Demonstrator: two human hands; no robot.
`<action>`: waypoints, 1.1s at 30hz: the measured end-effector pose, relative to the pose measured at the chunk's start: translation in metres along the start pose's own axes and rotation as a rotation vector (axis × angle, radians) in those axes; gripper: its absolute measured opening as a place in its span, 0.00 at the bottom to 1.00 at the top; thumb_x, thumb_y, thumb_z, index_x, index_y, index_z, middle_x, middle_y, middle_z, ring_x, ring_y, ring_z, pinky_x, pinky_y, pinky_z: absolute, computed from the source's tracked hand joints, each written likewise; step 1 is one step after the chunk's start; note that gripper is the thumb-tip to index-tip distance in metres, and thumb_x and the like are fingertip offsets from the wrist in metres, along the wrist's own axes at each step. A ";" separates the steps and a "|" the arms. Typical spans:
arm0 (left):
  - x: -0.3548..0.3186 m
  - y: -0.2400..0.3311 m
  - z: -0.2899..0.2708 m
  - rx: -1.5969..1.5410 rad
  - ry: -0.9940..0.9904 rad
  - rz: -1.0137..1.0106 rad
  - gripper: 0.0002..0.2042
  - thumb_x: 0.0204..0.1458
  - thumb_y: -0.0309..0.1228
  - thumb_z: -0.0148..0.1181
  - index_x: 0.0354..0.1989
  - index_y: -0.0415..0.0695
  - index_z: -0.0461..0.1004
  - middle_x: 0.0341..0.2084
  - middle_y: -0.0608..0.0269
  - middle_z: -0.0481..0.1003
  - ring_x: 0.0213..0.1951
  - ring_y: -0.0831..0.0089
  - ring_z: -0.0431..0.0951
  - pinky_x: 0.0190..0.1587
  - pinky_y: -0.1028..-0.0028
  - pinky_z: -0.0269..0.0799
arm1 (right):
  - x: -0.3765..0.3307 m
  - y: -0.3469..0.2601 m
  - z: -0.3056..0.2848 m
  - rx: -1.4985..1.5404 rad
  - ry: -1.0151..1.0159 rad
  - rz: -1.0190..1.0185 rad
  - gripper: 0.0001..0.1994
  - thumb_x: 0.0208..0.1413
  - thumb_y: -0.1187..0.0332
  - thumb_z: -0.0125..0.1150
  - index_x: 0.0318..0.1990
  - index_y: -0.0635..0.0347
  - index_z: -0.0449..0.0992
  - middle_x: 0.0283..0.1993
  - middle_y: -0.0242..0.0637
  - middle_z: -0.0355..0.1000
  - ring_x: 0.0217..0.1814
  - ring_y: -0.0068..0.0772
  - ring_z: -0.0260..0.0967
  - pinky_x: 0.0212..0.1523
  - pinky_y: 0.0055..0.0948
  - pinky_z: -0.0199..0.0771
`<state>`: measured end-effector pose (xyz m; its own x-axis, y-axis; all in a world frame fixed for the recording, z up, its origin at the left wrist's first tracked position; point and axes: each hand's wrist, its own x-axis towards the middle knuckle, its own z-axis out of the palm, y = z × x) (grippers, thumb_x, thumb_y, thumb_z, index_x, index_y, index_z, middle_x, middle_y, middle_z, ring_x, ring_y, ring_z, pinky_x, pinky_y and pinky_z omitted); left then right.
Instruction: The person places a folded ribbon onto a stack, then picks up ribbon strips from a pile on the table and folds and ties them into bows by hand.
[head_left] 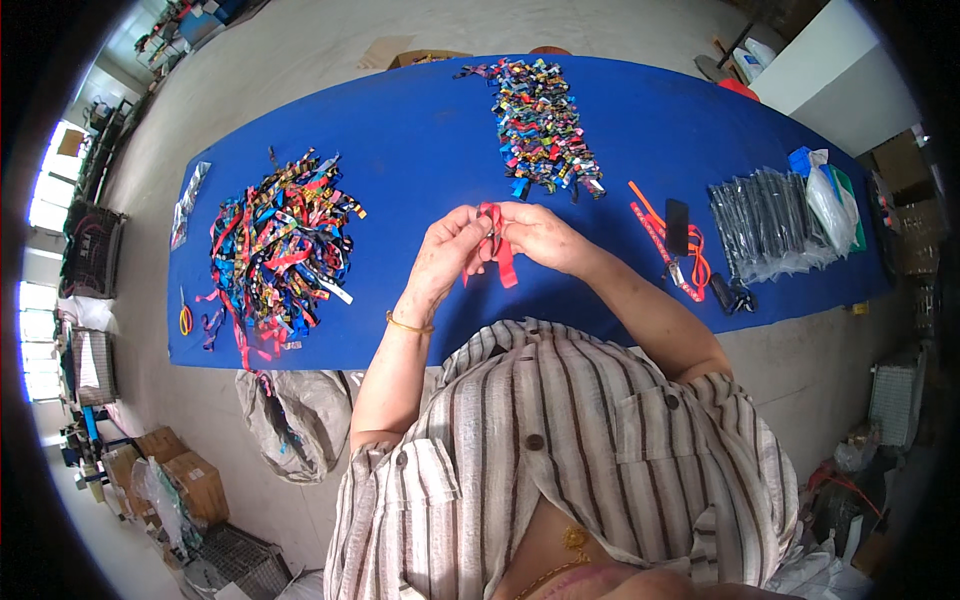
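My left hand (447,252) and my right hand (540,236) meet over the blue table (420,150), and both pinch one red ribbon strip (502,258) whose ends hang down between them. A gold bangle sits on my left wrist. A loose heap of many-coloured ribbon strips (280,250) lies to my left. A denser pile of folded coloured ribbons (540,125) lies beyond my hands, toward the far edge.
To my right lie orange-red lanyards (665,245), a black phone (677,226) and clear bags of dark sticks (765,222). Orange-handled scissors (185,318) rest at the table's left end. A grey sack (295,415) hangs below the near edge. Cardboard boxes (185,480) stand on the floor.
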<state>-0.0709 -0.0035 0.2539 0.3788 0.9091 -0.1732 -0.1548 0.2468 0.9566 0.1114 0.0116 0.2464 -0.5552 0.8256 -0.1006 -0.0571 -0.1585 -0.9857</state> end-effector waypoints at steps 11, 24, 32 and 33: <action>0.001 0.000 0.007 0.116 0.099 0.006 0.11 0.63 0.36 0.49 0.31 0.45 0.71 0.17 0.72 0.70 0.17 0.86 0.65 0.20 0.84 0.60 | -0.002 -0.008 -0.005 0.045 -0.098 -0.017 0.15 0.65 0.68 0.46 0.56 0.64 0.66 0.41 0.35 0.73 0.43 0.24 0.71 0.44 0.25 0.72; 0.004 -0.006 -0.011 -0.167 0.215 0.185 0.08 0.63 0.32 0.50 0.37 0.41 0.71 0.32 0.59 0.76 0.28 0.74 0.78 0.31 0.76 0.75 | 0.010 0.001 -0.005 0.187 0.247 0.022 0.09 0.63 0.67 0.53 0.46 0.60 0.69 0.42 0.34 0.73 0.42 0.23 0.72 0.43 0.27 0.74; 0.001 0.003 -0.020 -0.484 0.142 0.161 0.07 0.62 0.30 0.49 0.38 0.39 0.70 0.39 0.51 0.76 0.44 0.61 0.79 0.46 0.63 0.79 | 0.019 0.011 -0.006 0.161 0.387 -0.018 0.09 0.60 0.66 0.56 0.43 0.61 0.71 0.38 0.31 0.73 0.38 0.19 0.71 0.40 0.24 0.73; 0.000 0.004 -0.021 -0.530 0.129 0.169 0.07 0.62 0.30 0.49 0.38 0.39 0.69 0.40 0.49 0.76 0.46 0.60 0.78 0.46 0.62 0.79 | 0.018 0.012 -0.007 0.145 0.373 0.008 0.09 0.60 0.66 0.56 0.42 0.61 0.72 0.38 0.30 0.73 0.37 0.19 0.70 0.41 0.24 0.72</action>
<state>-0.0903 0.0049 0.2526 0.2001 0.9759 -0.0874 -0.6529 0.1993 0.7307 0.1066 0.0286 0.2323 -0.2185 0.9598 -0.1764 -0.1852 -0.2182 -0.9582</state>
